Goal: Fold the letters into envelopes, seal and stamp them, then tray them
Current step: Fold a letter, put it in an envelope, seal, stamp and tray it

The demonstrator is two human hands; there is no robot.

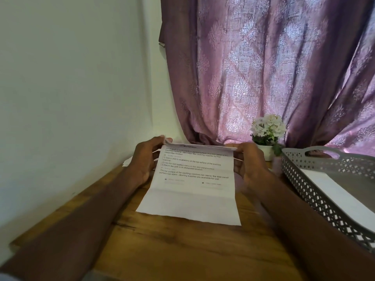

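Observation:
A printed white letter lies lengthwise on the wooden table, its far end lifted and curled over toward me. My left hand pinches that raised far edge at the left corner. My right hand pinches the same edge at the right corner. A crease line crosses the sheet below the text. A grey perforated tray stands at the right, with a white envelope or sheet lying flat inside. More white paper peeks out behind my left hand; what it is I cannot tell.
A small white pot of white flowers stands at the back of the table beside the tray. A purple patterned curtain hangs behind. A pale wall runs close along the table's left edge.

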